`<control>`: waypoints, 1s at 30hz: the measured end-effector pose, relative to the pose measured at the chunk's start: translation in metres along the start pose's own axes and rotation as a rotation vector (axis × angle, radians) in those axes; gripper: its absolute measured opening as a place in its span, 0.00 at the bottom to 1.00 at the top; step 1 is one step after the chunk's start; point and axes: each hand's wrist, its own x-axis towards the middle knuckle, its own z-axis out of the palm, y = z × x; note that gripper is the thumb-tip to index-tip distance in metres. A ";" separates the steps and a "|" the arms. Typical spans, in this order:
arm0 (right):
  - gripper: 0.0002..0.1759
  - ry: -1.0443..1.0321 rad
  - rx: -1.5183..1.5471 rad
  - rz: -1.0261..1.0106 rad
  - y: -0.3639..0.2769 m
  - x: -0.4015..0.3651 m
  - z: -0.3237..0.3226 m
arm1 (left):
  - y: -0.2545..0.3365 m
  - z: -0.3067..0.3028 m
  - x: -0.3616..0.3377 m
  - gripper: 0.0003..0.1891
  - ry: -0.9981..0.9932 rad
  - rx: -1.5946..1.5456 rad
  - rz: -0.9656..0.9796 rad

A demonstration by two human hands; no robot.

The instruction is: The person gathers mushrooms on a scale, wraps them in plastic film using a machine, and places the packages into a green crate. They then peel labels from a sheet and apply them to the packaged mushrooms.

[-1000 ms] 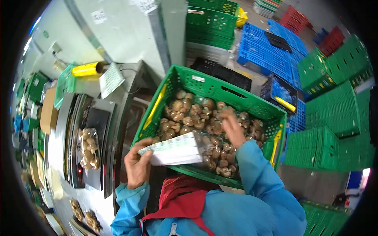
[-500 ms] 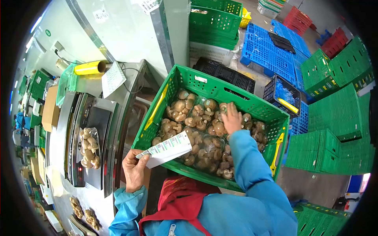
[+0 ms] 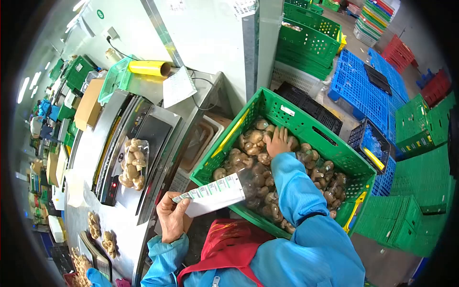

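Packs of brown mushrooms (image 3: 260, 184) wrapped in clear film fill a green crate (image 3: 291, 117) in front of my body. Pinched between the thumb and fingers of my left hand (image 3: 173, 216) is a white label strip (image 3: 215, 196) with green print; its far end reaches over the crate's near left edge. My right hand (image 3: 278, 142) lies palm down with fingers spread on packs near the crate's far side. Whether it touches film or mushrooms is too small to tell.
Left of the crate, a wrapped mushroom pack (image 3: 134, 165) rests on a weighing machine (image 3: 153, 129). More mushrooms (image 3: 109, 243) lie on the metal table (image 3: 129, 234). Black crates (image 3: 311, 107), blue pallets (image 3: 358, 91) and stacked green crates (image 3: 387, 220) stand beyond and right.
The view has turned left, so the crate appears farther right. My right hand has shifted leftward over the packs. My left hand keeps its grip on the label strip.
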 end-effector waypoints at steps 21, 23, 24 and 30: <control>0.08 -0.557 1.326 -0.439 -0.087 -0.141 -0.119 | -0.022 0.032 0.035 0.07 -0.045 -0.228 0.030; 0.10 -0.554 1.253 -0.415 -0.080 -0.139 -0.120 | -0.023 0.030 0.033 0.09 -0.045 -0.206 0.034; 0.13 -0.580 1.066 -0.481 -0.079 -0.133 -0.126 | -0.026 0.029 0.033 0.10 -0.054 -0.174 0.029; 0.20 -0.584 0.871 -0.809 -0.117 -0.128 -0.160 | -0.024 0.027 0.033 0.05 -0.168 0.000 0.110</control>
